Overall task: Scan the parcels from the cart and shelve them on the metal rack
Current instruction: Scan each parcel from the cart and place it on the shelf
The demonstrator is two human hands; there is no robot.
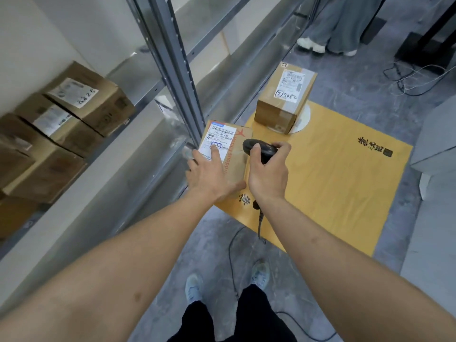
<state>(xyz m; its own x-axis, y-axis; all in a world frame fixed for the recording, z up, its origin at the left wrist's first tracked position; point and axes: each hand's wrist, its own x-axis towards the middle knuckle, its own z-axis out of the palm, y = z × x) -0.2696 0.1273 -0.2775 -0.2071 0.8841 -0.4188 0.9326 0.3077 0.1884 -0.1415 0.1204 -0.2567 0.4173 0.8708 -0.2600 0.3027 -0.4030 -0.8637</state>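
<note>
The metal rack (172, 58) runs along my nine o'clock. On the yellow cart (333, 181), my left hand (212, 174) lies flat and spread on a labelled brown parcel (232, 154); at its three o'clock my right hand (267, 169) grips the black scanner (259, 148).

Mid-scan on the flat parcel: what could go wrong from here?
1. The left hand lies on the label; a finger may block the barcode from the scanner.
2. The scanner's cable trails on the floor by the feet, a likely snag.
3. The flat parcel sits at the cart edge and might slide off.
</note>
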